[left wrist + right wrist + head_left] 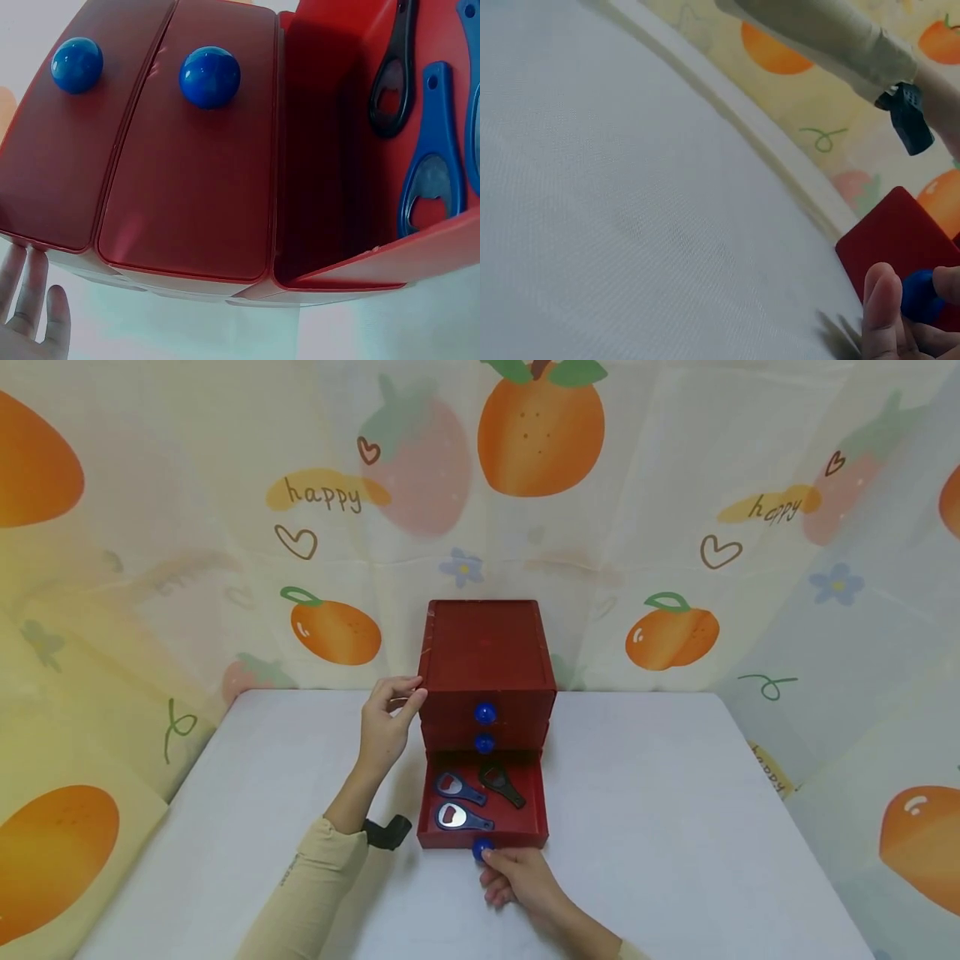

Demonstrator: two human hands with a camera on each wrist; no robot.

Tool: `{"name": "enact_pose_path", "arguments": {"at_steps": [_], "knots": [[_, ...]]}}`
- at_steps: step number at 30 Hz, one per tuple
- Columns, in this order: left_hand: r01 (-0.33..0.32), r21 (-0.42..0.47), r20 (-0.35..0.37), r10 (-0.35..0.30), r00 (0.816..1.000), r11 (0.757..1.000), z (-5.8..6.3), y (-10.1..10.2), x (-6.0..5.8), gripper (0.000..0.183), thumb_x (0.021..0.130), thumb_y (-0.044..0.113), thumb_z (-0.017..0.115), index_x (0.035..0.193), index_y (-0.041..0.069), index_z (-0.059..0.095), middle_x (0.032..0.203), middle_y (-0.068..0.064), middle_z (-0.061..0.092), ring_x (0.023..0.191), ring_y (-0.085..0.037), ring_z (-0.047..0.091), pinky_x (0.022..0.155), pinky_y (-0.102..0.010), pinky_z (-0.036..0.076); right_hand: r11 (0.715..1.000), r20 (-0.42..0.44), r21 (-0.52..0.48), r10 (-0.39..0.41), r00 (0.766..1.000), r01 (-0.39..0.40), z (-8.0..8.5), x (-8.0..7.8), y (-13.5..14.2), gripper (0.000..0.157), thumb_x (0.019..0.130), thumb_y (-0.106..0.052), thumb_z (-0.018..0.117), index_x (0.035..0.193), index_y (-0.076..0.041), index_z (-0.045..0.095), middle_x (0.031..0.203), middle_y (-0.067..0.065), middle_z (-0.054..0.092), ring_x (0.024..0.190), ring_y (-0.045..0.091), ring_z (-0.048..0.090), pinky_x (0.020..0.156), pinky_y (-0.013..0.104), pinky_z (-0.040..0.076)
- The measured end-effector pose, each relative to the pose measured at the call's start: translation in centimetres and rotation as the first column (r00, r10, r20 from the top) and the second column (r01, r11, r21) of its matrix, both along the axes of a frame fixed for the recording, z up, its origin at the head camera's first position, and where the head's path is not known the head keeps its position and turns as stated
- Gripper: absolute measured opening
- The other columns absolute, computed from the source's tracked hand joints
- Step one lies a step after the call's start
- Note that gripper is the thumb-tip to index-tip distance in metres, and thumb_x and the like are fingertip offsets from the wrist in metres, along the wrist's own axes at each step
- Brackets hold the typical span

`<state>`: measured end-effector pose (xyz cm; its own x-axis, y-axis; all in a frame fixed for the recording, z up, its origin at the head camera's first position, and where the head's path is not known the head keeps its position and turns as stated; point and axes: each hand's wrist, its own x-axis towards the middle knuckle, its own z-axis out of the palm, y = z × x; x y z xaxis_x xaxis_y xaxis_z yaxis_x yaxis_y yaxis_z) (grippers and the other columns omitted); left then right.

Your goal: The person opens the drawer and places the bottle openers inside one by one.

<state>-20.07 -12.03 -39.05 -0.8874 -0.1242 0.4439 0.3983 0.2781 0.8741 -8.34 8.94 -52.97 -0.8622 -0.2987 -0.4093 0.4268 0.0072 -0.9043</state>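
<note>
A red cabinet (pixel 487 643) of three stacked drawers has its bottom drawer (pixel 517 833) pulled out. Thumb and fingers of my right hand (pixel 527 883) pinch that drawer's blue knob (pixel 483 849); the right wrist view shows the knob (pixel 922 297) between them. Fairly straight fingers of my left hand (pixel 386 727) touch the cabinet's left side by its upper front edge. Inside the drawer lie two blue bottle openers (pixel 468 817) and a dark one (pixel 501 783), flat and apart from each other. The left wrist view shows their metal mouths closely.
Both upper drawers are closed, with blue knobs (pixel 485 713) sticking out in front. The cabinet stands on a white table (pixel 637 810), close to a fruit-printed curtain (pixel 660 468). A black wrist device (pixel 387 832) juts from my left wrist beside the drawer.
</note>
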Motion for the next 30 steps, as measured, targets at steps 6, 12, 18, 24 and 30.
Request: {"name": "enact_pose_path", "arguments": {"at_steps": [6, 12, 18, 24, 30], "knots": [[0.005, -0.001, 0.003, -0.005, 1.000, 1.000, -0.1, 0.0, 0.0, 0.024, 0.093, 0.006, 0.064, 0.112, -0.008, 0.064, 0.116, -0.025, 0.060, 0.093, 0.001, 0.053, 0.085, -0.011, 0.045, 0.996, 0.001, -0.042, -0.072, 0.997, 0.072, 0.0, -1.1, -0.1, 0.042, 0.097, -0.026, 0.059, 0.098, 0.016, 0.065, 0.067, -0.001, 0.064, 0.053, 0.006, 0.060, 0.050, 0.018, 0.051], [-0.002, 0.010, -0.006, 0.002, 1.000, 1.000, 0.0, 0.0, 0.0, 0.024, 0.092, 0.005, 0.064, 0.111, -0.009, 0.064, 0.115, -0.026, 0.060, 0.092, 0.000, 0.054, 0.085, -0.009, 0.045, 0.992, -0.031, -0.067, -0.108, 0.994, 0.106, 0.0, -3.2, -0.6, 0.041, 0.096, -0.025, 0.061, 0.096, 0.016, 0.064, 0.066, -0.001, 0.064, 0.053, 0.006, 0.060, 0.051, 0.018, 0.051], [0.006, 0.009, -0.012, -0.006, 1.000, 1.000, 0.1, 0.1, 0.1, 0.024, 0.092, 0.005, 0.065, 0.111, -0.010, 0.064, 0.115, -0.027, 0.060, 0.092, 0.001, 0.053, 0.085, -0.010, 0.045, 0.984, -0.047, -0.062, -0.171, 0.984, 0.168, -0.5, -5.9, -1.2, 0.040, 0.097, -0.026, 0.059, 0.098, 0.014, 0.063, 0.066, -0.001, 0.063, 0.052, 0.006, 0.059, 0.050, 0.019, 0.051], [0.004, 0.016, -0.021, -0.004, 1.000, 1.000, 0.1, 0.2, 0.2, 0.024, 0.092, 0.005, 0.065, 0.110, -0.010, 0.064, 0.115, -0.027, 0.060, 0.092, 0.001, 0.053, 0.084, -0.010, 0.045, 0.983, -0.031, -0.051, -0.176, 0.984, 0.174, -0.2, -8.1, -1.3, 0.039, 0.097, -0.025, 0.060, 0.096, 0.014, 0.063, 0.061, -0.001, 0.062, 0.050, 0.007, 0.058, 0.050, 0.019, 0.051], [-0.005, 0.025, -0.037, 0.006, 0.999, 1.000, 0.0, 0.3, 0.2, 0.023, 0.091, 0.004, 0.065, 0.110, -0.010, 0.064, 0.114, -0.027, 0.060, 0.092, 0.002, 0.053, 0.084, -0.009, 0.045, 0.982, -0.029, -0.036, -0.185, 0.982, 0.184, 0.1, -10.2, -1.4, 0.036, 0.097, -0.023, 0.059, 0.094, 0.012, 0.064, 0.061, 0.000, 0.062, 0.051, 0.008, 0.058, 0.051, 0.020, 0.051]]}}
